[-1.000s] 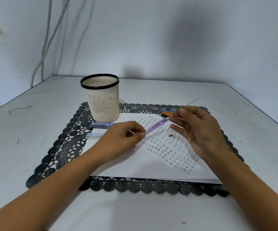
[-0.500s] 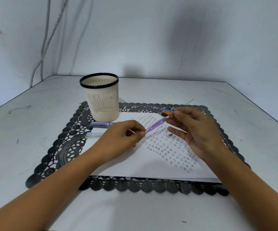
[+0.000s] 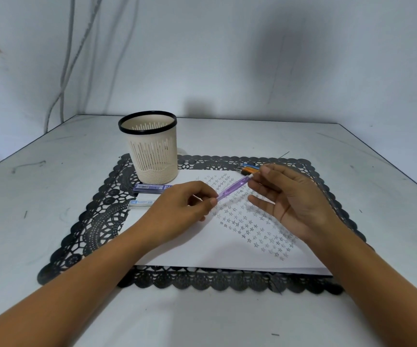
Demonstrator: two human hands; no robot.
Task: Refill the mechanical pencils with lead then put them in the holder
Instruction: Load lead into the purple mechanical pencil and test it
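Note:
A purple mechanical pencil (image 3: pixel 232 188) is held slanted above the white paper (image 3: pixel 202 249). My left hand (image 3: pixel 180 209) pinches its lower tip end. My right hand (image 3: pixel 290 201) pinches the white cap end between thumb and forefinger, the other fingers spread loosely. The cream mesh holder (image 3: pixel 152 149) with a black rim stands upright at the back left. Two flat lead cases, a purple one (image 3: pixel 150 188) and a pale one (image 3: pixel 140 203), lie beside the holder's base. More pencils (image 3: pixel 248 168), orange and blue, lie behind my right hand, partly hidden.
A black lace placemat (image 3: pixel 97 221) lies under the paper on the white table (image 3: pixel 40 196). Small star drawings cover the paper's right half. Cables hang down the wall at the back left. The table's right edge runs diagonally at the far right.
Both hands keep hold of the purple pencil. My right hand's lower fingers have opened out a little; the pencil's slant is nearly the same.

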